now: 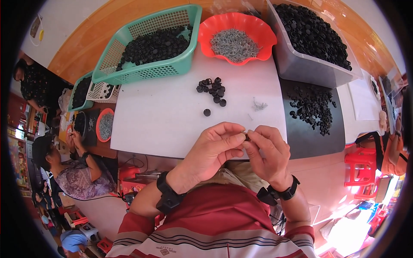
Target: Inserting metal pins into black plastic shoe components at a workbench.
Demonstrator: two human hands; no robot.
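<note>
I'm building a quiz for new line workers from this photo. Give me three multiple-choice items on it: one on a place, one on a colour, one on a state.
1. Where does the red bowl stand?
A. Between the green basket and the grey bin
B. On the floor
C. Inside the bin

2. What colour are the loose caps on the white board?
A. White
B. Black
C. Orange

3. How are the left hand and right hand?
A. Flat on the board
B. Reaching into the basket
C. Fingertips pinched together on a small piece

Key: 1 A, the bowl sits between the two; 2 B, the caps are dark black; 3 C, both hands meet at the board's near edge.
</note>
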